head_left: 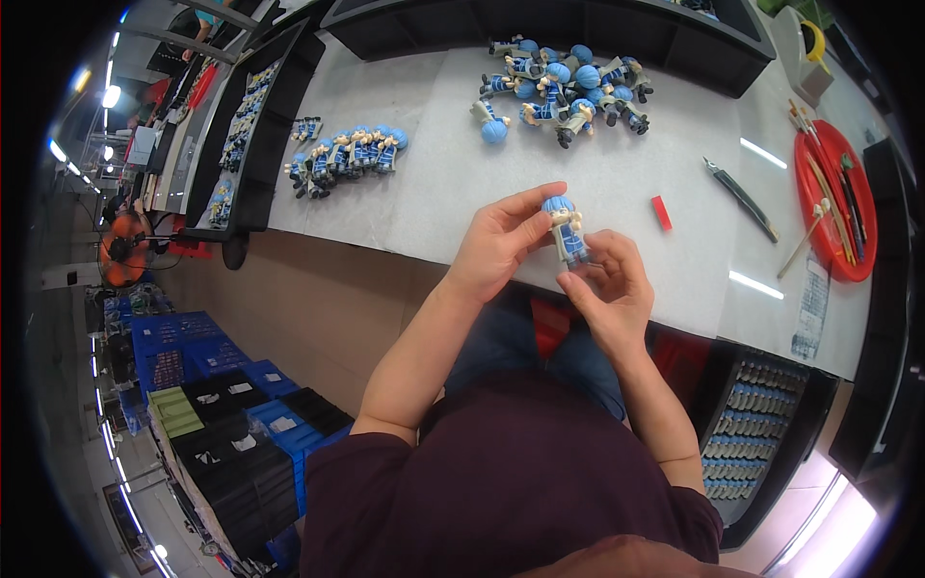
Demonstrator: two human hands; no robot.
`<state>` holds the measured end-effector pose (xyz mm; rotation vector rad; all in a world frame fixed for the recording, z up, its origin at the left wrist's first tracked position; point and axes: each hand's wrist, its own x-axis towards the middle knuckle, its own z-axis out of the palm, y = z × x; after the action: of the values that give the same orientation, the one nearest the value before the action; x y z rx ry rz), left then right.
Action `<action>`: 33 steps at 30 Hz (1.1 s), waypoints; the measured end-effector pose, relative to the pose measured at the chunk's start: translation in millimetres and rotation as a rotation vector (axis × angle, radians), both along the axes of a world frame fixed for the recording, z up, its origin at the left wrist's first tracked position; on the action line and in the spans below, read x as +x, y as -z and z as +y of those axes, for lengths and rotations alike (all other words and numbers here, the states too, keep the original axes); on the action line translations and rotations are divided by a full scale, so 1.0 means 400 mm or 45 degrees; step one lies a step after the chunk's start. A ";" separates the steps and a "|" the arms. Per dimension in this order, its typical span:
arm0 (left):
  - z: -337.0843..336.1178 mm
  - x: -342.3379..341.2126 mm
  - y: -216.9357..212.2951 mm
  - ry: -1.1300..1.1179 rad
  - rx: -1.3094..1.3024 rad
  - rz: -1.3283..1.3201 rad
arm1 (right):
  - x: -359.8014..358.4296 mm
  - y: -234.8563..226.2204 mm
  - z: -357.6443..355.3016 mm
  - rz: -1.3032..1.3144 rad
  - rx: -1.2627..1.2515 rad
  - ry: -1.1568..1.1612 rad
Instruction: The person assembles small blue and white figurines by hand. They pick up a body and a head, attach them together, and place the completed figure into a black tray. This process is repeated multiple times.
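Observation:
Over the table's near edge I hold one small toy figurine (567, 231) upright, with blue hair, a blue outfit and a pale cape. My left hand (503, 236) pinches its head and upper body between thumb and fingers. Around its feet close the thumb and fingertips of my right hand (613, 286). Beyond my hands, a loose pile of similar figurines (568, 87) lies on the pale table (434, 212). To the left a tighter group of them (352, 154) is lined up in rows.
A red block (661, 213) and a craft knife (740, 199) lie to the right. Beside them sits a red tray (831, 144) with brushes. Black bins (549, 34) border the far side and the left (279, 125). A tray of figurine parts (752, 424) stands low at the right.

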<state>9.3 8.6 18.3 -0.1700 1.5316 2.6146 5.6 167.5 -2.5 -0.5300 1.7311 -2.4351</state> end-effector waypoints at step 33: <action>-0.009 -0.003 -0.001 -0.049 -0.001 -0.060 | -0.004 0.008 0.007 -0.252 -0.061 -0.097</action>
<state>8.2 5.1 18.8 -0.2615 1.5295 2.6190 4.1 170.2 -5.6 -0.3390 1.5502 -2.3901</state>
